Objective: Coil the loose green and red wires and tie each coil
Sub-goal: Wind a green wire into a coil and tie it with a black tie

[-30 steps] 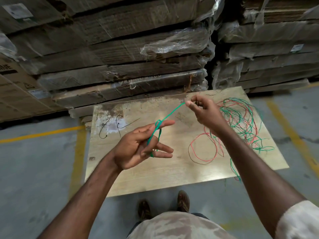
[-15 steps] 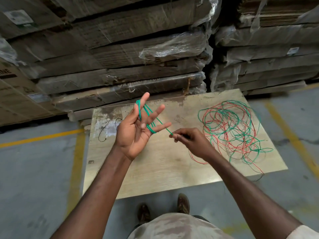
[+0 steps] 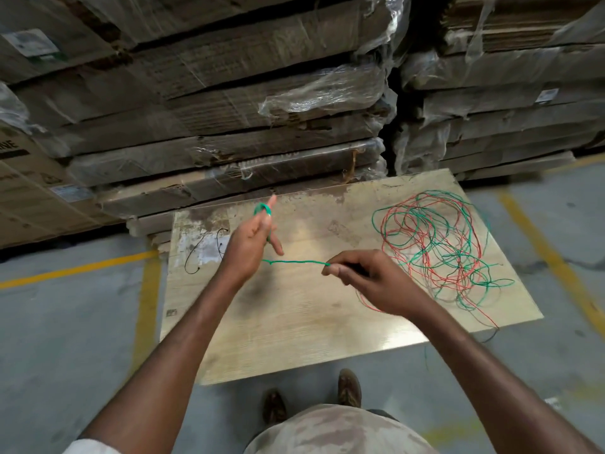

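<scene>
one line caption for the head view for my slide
Left hand winds thin green wire around its fingers while right hand pinches it taut above a pale wooden board.

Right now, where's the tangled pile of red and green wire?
In the head view the tangled wire pile lies on the right half of the wooden board, just beyond the right hand.

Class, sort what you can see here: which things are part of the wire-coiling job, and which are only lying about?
Part of the job:
- green wire, wound round the left hand and pinched by the right hand
- tangle of green and red wires on the board

Lying about:
- thin black wire at the board's left end
- wrapped cardboard stacks behind
</scene>
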Demonstrator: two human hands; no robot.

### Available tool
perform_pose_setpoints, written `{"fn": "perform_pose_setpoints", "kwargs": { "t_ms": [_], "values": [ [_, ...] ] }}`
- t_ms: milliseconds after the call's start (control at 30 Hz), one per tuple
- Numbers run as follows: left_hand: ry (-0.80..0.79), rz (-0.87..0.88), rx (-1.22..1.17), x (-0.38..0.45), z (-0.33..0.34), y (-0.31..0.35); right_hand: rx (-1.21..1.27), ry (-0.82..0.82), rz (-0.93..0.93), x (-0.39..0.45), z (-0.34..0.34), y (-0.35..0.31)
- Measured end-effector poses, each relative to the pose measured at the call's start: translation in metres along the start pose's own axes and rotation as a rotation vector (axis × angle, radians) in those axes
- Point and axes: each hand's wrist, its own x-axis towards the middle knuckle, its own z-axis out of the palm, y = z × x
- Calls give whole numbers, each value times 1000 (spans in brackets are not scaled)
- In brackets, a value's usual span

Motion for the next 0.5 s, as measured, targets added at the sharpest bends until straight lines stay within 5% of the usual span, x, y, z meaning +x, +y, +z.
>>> {"fn": "perform_pose_setpoints", "kwargs": {
  "t_ms": [100,267,500],
  "values": [
    [-173,-83,59,-25,8,-5,-59,86,-28,11,-24,-3],
    [-450,-288,-295,-59,35,27,-175,276,-72,45,-45,-2],
    [-457,-317,-623,-73,31,37,-66,255,-40,59,-30,42]
  ]
}}
